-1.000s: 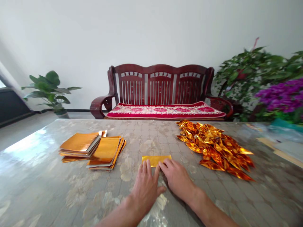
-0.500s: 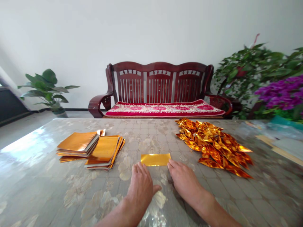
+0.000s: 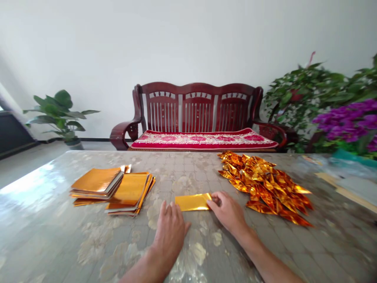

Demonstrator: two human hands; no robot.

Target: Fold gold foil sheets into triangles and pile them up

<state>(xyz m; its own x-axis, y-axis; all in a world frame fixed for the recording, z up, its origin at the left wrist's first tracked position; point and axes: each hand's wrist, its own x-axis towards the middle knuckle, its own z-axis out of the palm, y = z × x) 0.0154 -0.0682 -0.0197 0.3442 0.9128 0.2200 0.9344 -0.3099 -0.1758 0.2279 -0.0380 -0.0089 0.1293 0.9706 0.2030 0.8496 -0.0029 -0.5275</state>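
A folded strip of gold foil paper (image 3: 193,203) lies on the table in front of me. My right hand (image 3: 228,212) pinches its right end between thumb and fingers, and that end is slightly raised. My left hand (image 3: 171,228) rests flat on the table by the strip's lower left corner, fingers stretched out and thumb apart; whether a fingertip touches the paper I cannot tell. To the left sit two overlapping stacks of gold foil sheets (image 3: 96,180). On the right is a heap of folded, pointed gold foil pieces (image 3: 265,184).
The table (image 3: 123,243) has a floral, tile-patterned cover. Clear plastic and pale flat sheets (image 3: 353,184) lie at its right edge. Behind stands a dark red wooden bench (image 3: 197,112), with potted plants (image 3: 63,114) left and purple flowers (image 3: 347,120) right.
My right hand has moved up onto the strip's right end and now pinches it, lifting it slightly. My left hand has shifted a little left. The view has tilted slightly upward.
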